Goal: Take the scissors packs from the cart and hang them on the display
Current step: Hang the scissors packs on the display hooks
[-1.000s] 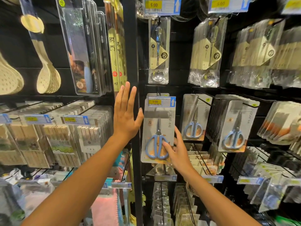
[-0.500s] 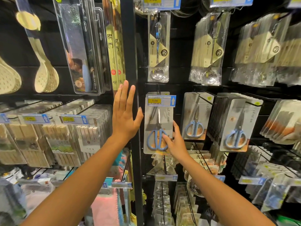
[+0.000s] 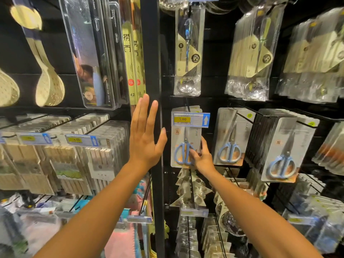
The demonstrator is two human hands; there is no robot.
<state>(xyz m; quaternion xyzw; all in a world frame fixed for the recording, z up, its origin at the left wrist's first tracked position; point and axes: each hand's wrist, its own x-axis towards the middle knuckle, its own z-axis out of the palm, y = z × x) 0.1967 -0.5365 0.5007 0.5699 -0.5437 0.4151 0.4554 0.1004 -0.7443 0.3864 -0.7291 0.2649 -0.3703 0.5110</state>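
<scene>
A clear pack of blue-handled scissors (image 3: 183, 146) hangs on a display hook behind a yellow 5.00 price tag (image 3: 191, 119). My right hand (image 3: 202, 157) pinches its lower right edge, fingers over the scissor handles. My left hand (image 3: 145, 135) is held flat with straight fingers against the black upright post (image 3: 151, 53), holding nothing. Two more hooks to the right carry the same scissors packs: a small stack (image 3: 230, 138) and a thick stack (image 3: 284, 146). The cart is out of view.
Ladle packs (image 3: 188, 53) and cutlery packs (image 3: 251, 53) hang above the scissors. Chopstick packs (image 3: 61, 155) fill the left bay under boxed knives (image 3: 93, 58) and slotted spoons (image 3: 48, 86). Bagged goods (image 3: 191, 192) hang on hooks just below my right hand.
The scissors pack has slid back along the hook toward the panel with my right hand following it. My left hand has stayed flat on the post.
</scene>
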